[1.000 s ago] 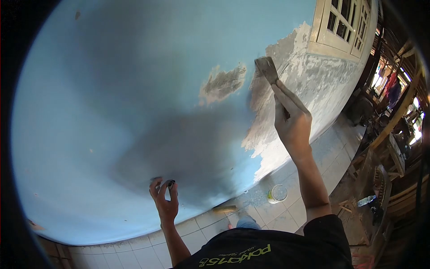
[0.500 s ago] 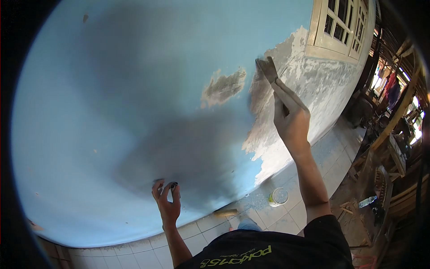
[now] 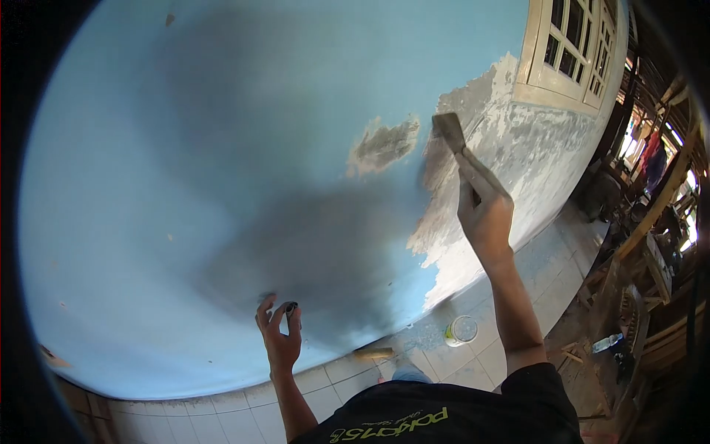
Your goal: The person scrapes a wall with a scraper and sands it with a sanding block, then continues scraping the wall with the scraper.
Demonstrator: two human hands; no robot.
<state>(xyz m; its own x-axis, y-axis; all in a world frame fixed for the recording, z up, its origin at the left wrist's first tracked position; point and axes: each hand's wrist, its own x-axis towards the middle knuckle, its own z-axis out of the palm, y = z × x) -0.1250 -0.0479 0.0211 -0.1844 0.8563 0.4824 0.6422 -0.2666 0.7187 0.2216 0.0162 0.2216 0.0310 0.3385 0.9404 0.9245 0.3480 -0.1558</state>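
Observation:
My right hand (image 3: 488, 214) grips a putty knife (image 3: 449, 133), its broad blade against the wall at the left edge of the bare grey area. Around it, the light-blue paint (image 3: 244, 81) gives way to scraped plaster (image 3: 488, 177) with a ragged border. A smaller bare patch (image 3: 384, 146) lies left of the blade. Lower down, my left hand (image 3: 281, 337) is near the blue wall, fingers curled around a small dark object with a round end (image 3: 291, 306); most of that object is hidden by the fingers.
A window with a cream frame (image 3: 558, 95) is at upper right. On the tiled floor (image 3: 473, 370) stand a white bucket (image 3: 461, 331) and, by the wall's foot, a yellowish block-like thing (image 3: 373, 354). Wooden pieces (image 3: 584, 370) and a plastic bottle (image 3: 607, 343) lie at right.
The putty knife has moved a little downward along the edge of the blue paint, and its blade has turned slightly. The whole view has shifted a little. My left hand keeps its hold.

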